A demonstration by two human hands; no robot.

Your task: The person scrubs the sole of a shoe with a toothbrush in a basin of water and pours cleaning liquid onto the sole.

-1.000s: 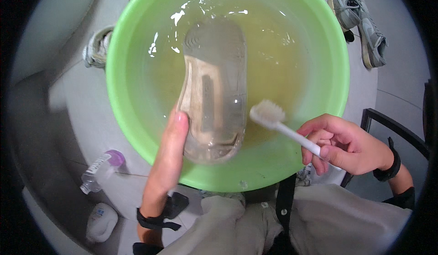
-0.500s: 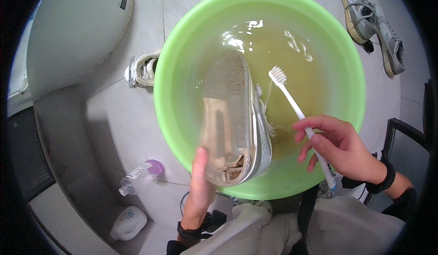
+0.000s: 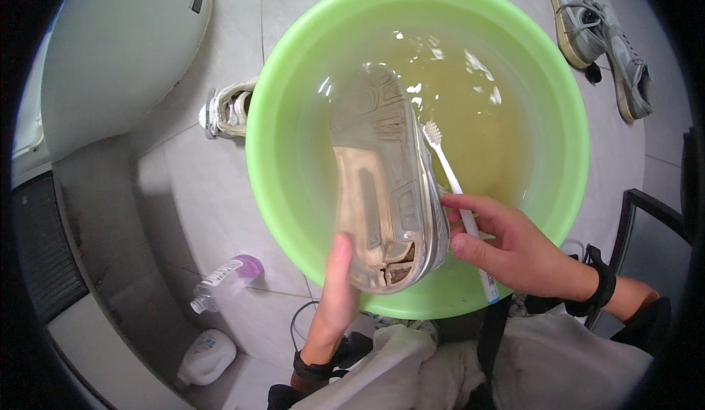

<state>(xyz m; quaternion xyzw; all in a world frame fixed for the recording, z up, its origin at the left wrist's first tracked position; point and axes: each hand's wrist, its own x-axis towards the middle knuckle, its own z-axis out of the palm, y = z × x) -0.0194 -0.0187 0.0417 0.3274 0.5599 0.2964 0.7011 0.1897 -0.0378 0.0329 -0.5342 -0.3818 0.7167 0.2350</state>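
Note:
A pale, worn shoe (image 3: 360, 190) is tilted over the basin with its sole turned up; brown patches show where the heel is broken. My left hand (image 3: 340, 278) grips it at the heel end, thumb on the sole and the other fingers hidden beneath. A white toothbrush (image 3: 449, 169) is pinched in my right hand (image 3: 507, 245), its bristles up beside the shoe's right edge. The fingertips of that hand lie close to the shoe's side. Under both is the green basin (image 3: 565, 146) of murky yellowish water.
Another shoe (image 3: 229, 110) stands left of the basin, and a pair of grey sneakers (image 3: 602, 39) sits at the far right. A clear bottle with purple liquid (image 3: 226, 281) and a white jug (image 3: 208, 357) lie at the lower left. A dark-framed chair (image 3: 653, 219) is at right.
My right hand has brought the toothbrush left and slightly down, up against the shoe's side. The shoe has shifted a little to the right and tilted in my left hand.

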